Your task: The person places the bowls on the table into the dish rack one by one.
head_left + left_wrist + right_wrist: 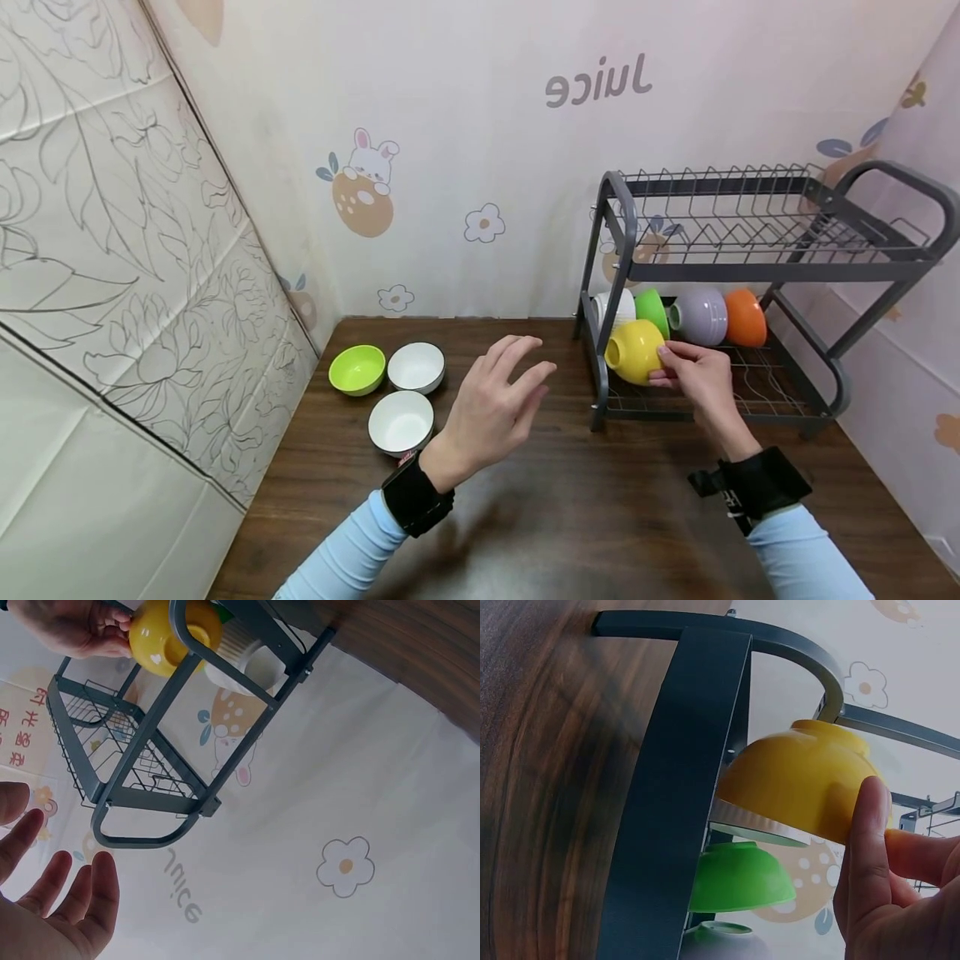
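A yellow bowl (pixel 636 352) lies tipped on its side at the front left of the rack's lower level, its foot facing left. My right hand (pixel 701 379) pinches its rim between thumb and fingers, as the right wrist view also shows (pixel 900 870). Over the table, left of the rack, my left hand (pixel 491 408) is raised with fingers spread and slightly bent, holding nothing. Behind the yellow bowl stand a white ribbed bowl (pixel 617 308), a green bowl (pixel 651 312), a lavender bowl (pixel 701 317) and an orange bowl (pixel 746 318), all on their sides.
The dark two-level dish rack (pixel 772 272) stands on the right of the wooden table (pixel 555 517), its upper level bare wire. On the left sit a lime-green bowl (pixel 357 370) and two white bowls (pixel 416 367), upright. A patterned wall (pixel 480 150) rises behind.
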A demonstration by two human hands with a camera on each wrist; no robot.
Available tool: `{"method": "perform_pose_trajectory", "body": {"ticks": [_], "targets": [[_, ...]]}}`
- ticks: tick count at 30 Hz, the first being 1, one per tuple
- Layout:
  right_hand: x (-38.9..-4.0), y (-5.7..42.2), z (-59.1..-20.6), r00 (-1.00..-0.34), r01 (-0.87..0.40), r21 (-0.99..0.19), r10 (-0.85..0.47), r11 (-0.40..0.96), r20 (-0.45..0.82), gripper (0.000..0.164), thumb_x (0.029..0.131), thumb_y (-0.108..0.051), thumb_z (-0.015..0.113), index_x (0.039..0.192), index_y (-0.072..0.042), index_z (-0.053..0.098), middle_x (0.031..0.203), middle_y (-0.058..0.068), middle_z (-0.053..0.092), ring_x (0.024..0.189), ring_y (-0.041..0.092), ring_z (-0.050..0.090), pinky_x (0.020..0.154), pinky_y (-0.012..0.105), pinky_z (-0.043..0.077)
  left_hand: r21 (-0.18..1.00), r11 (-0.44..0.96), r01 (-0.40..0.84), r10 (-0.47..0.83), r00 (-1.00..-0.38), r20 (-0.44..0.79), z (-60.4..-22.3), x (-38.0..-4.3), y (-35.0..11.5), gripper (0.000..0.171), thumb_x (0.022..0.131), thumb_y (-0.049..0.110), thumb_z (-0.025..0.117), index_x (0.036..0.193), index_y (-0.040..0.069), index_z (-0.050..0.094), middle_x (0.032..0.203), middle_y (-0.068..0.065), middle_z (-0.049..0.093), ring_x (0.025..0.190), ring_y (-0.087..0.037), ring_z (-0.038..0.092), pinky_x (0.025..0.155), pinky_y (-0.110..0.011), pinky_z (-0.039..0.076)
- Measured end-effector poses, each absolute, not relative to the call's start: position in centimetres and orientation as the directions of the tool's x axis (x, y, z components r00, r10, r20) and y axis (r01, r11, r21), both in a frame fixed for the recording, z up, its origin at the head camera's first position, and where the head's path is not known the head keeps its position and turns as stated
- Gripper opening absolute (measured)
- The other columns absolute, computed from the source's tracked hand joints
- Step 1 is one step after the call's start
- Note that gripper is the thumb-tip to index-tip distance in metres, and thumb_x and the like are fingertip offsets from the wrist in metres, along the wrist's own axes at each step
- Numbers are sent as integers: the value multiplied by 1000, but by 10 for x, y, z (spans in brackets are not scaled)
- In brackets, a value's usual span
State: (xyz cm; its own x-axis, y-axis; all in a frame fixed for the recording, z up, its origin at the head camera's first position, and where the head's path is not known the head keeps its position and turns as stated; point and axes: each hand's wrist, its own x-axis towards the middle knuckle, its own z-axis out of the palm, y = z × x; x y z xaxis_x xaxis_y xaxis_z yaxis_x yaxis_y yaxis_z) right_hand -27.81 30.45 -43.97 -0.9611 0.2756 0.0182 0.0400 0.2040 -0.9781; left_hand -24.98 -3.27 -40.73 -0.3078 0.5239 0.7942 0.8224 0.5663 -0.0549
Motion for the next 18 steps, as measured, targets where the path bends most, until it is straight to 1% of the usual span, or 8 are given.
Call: {"method": "perform_pose_trajectory", "body": {"ticks": [2, 5, 11, 18], "targets": [[-280, 304, -441, -964, 59, -977, 267, 203, -3, 53, 109, -22, 60, 147, 14, 50, 87, -6, 71, 69, 9, 75, 72, 30, 61, -56, 569, 820, 524, -309, 794, -407, -250, -33, 30, 92, 13, 77, 121, 13, 72, 141, -12, 57, 134, -29, 52, 83, -39, 54], [-283, 303, -443, -967, 86, -977, 253, 198, -33, 54, 109, -21, 59, 148, 14, 48, 88, -3, 71, 70, 9, 74, 72, 31, 61, -49, 569, 821, 524, -316, 791, -407, -249, -34, 29, 93, 13, 76, 121, 12, 72, 141, -12, 57, 135, -29, 52, 86, -40, 54], [-287, 306, -445, -975, 114, -972, 211, 205, -70, 54, 110, -21, 58, 148, 17, 46, 90, 3, 71, 70, 10, 74, 73, 32, 62, -54, 566, 823, 530, -313, 788, -406, -249, -33, 24, 97, 15, 71, 121, 12, 72, 143, -12, 57, 135, -29, 51, 88, -40, 55], [-292, 309, -442, -979, 149, -963, 173, 226, -110, 54, 111, -20, 56, 149, 17, 44, 88, 4, 71, 71, 11, 75, 75, 33, 62, -54, 568, 821, 530, -315, 787, -405, -248, -34, 23, 98, 16, 70, 121, 12, 72, 143, -12, 56, 135, -30, 51, 88, -40, 54]]}}
